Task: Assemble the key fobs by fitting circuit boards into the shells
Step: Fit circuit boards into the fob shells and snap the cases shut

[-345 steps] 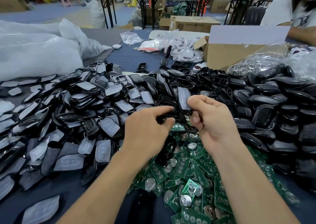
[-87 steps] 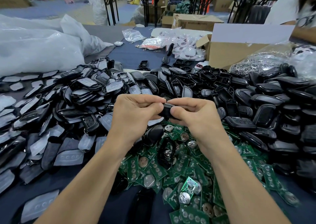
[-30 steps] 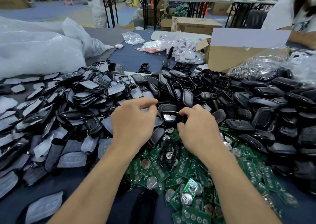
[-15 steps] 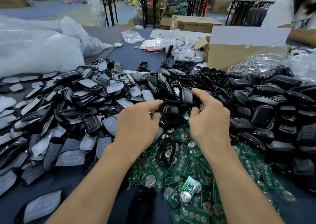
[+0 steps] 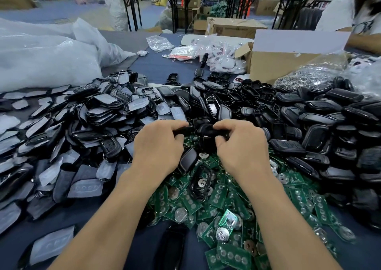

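Observation:
My left hand (image 5: 158,148) and my right hand (image 5: 241,148) are side by side over the middle of the table, fingers curled. Between them they grip a black key fob shell (image 5: 204,130), the left at its left end, the right at its right end. Just below the hands lies a heap of green circuit boards (image 5: 226,203) with round coin cells. A black frame shell (image 5: 201,184) lies on that heap. Whether a board sits inside the held shell is hidden.
A pile of shell halves with grey button pads (image 5: 82,129) fills the left. Black shells (image 5: 309,125) are heaped at the right. Behind stand a cardboard box (image 5: 282,63), white plastic bags (image 5: 45,59) and a bag of metal rings (image 5: 313,71). Another person (image 5: 354,7) sits far right.
Both hands have drawn back from the black pile and closed together on one black shell; half a second ago the fingers were reaching out into the pile.

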Demonstrator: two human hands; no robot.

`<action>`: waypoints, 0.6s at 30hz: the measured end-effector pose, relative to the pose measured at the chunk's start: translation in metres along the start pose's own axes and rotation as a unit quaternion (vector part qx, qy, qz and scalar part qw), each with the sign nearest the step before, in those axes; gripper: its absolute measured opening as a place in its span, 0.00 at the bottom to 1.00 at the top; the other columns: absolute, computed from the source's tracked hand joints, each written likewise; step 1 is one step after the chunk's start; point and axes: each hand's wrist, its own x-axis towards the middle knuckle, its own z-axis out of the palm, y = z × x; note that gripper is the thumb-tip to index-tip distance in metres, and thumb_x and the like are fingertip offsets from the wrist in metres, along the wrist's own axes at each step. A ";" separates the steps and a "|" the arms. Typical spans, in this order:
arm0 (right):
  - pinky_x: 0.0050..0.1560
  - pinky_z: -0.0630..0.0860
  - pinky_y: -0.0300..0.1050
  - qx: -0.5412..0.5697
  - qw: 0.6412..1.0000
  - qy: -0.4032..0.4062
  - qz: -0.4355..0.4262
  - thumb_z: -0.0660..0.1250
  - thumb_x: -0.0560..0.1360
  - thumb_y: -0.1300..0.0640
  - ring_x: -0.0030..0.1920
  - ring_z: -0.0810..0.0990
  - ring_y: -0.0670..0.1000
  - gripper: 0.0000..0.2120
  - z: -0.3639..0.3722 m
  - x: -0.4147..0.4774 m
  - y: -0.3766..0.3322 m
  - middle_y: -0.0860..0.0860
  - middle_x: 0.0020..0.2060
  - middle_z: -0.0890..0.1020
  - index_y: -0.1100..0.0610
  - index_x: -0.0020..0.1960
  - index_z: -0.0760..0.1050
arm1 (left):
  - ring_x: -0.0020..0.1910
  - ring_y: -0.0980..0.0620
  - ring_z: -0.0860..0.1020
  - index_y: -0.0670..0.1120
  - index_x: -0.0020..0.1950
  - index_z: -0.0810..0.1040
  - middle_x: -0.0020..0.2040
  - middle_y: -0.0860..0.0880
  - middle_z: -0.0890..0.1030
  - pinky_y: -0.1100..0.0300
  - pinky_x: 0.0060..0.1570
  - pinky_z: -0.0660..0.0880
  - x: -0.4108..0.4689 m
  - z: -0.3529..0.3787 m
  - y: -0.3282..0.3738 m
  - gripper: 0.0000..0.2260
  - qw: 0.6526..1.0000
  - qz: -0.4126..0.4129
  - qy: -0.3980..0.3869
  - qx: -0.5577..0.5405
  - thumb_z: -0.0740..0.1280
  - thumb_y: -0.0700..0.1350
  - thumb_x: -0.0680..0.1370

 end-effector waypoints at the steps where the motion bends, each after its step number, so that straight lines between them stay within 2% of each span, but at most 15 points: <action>1: 0.57 0.81 0.54 0.007 1.000 -0.027 0.002 0.74 0.74 0.55 0.47 0.83 0.54 0.11 -0.001 0.000 0.000 0.43 0.38 0.83 0.44 0.55 0.86 | 0.38 0.51 0.73 0.63 0.58 0.86 0.41 0.55 0.82 0.61 0.38 0.67 -0.002 -0.001 0.002 0.14 1.000 0.000 0.019 -0.001 0.72 0.46 0.79; 2: 0.58 0.81 0.54 0.003 0.998 -0.066 0.006 0.75 0.73 0.52 0.49 0.83 0.54 0.12 -0.002 -0.001 -0.001 0.44 0.42 0.85 0.42 0.55 0.85 | 0.38 0.50 0.75 0.63 0.56 0.87 0.40 0.55 0.81 0.60 0.38 0.66 -0.003 -0.001 0.003 0.13 0.999 0.001 0.045 0.005 0.71 0.45 0.78; 4: 0.59 0.81 0.53 -0.016 0.993 -0.119 0.017 0.76 0.72 0.48 0.52 0.83 0.53 0.15 -0.002 0.000 0.000 0.47 0.51 0.86 0.40 0.58 0.84 | 0.45 0.48 0.79 0.61 0.53 0.88 0.46 0.52 0.84 0.60 0.41 0.66 -0.004 -0.004 0.004 0.13 0.994 0.006 0.102 0.032 0.71 0.42 0.78; 6: 0.59 0.81 0.53 -0.009 0.993 -0.112 0.020 0.76 0.73 0.50 0.54 0.83 0.53 0.16 0.001 0.001 0.004 0.47 0.55 0.86 0.41 0.61 0.83 | 0.53 0.49 0.82 0.59 0.54 0.88 0.51 0.51 0.86 0.61 0.43 0.66 -0.005 -0.007 0.003 0.15 0.990 0.009 0.128 0.057 0.70 0.39 0.79; 8: 0.60 0.81 0.49 0.044 0.996 -0.073 0.025 0.76 0.73 0.51 0.54 0.84 0.49 0.16 0.004 0.003 0.007 0.45 0.55 0.86 0.44 0.61 0.84 | 0.54 0.49 0.82 0.58 0.57 0.88 0.54 0.50 0.86 0.61 0.43 0.67 -0.004 -0.006 0.002 0.16 0.991 0.011 0.103 0.088 0.69 0.38 0.79; 11: 0.50 0.80 0.36 0.179 0.981 -0.020 0.074 0.76 0.73 0.49 0.45 0.84 0.38 0.12 0.006 0.007 0.011 0.41 0.46 0.87 0.45 0.56 0.86 | 0.50 0.48 0.83 0.63 0.62 0.84 0.53 0.52 0.87 0.60 0.36 0.64 -0.003 -0.004 0.003 0.19 0.988 0.008 0.046 0.146 0.70 0.41 0.79; 13: 0.48 0.82 0.41 0.284 0.951 -0.015 0.124 0.75 0.75 0.52 0.43 0.86 0.42 0.05 0.005 0.010 0.011 0.46 0.42 0.89 0.45 0.50 0.87 | 0.47 0.48 0.83 0.66 0.62 0.83 0.50 0.54 0.87 0.59 0.32 0.60 -0.003 -0.005 0.004 0.19 0.986 0.015 0.031 0.165 0.70 0.44 0.79; 15: 0.50 0.82 0.52 0.353 0.921 -0.027 0.164 0.71 0.78 0.57 0.47 0.86 0.52 0.07 0.005 0.013 0.011 0.55 0.44 0.88 0.48 0.47 0.87 | 0.46 0.48 0.83 0.68 0.61 0.83 0.49 0.55 0.87 0.59 0.34 0.61 -0.003 -0.008 0.004 0.14 0.985 0.032 0.025 0.167 0.69 0.50 0.79; 16: 0.53 0.82 0.56 0.374 0.910 -0.033 0.174 0.70 0.79 0.59 0.50 0.86 0.55 0.08 0.005 0.014 0.012 0.56 0.46 0.88 0.50 0.48 0.87 | 0.46 0.48 0.83 0.67 0.60 0.84 0.49 0.55 0.87 0.59 0.36 0.62 -0.002 -0.009 0.003 0.12 0.985 0.041 0.025 0.166 0.69 0.52 0.80; 18: 0.54 0.82 0.56 0.406 0.895 -0.043 0.181 0.69 0.80 0.61 0.55 0.86 0.59 0.08 0.005 0.016 0.012 0.54 0.48 0.89 0.53 0.51 0.87 | 0.41 0.48 0.79 0.66 0.57 0.85 0.48 0.55 0.87 0.58 0.37 0.63 -0.004 -0.010 0.003 0.10 0.985 0.053 0.032 0.162 0.66 0.55 0.80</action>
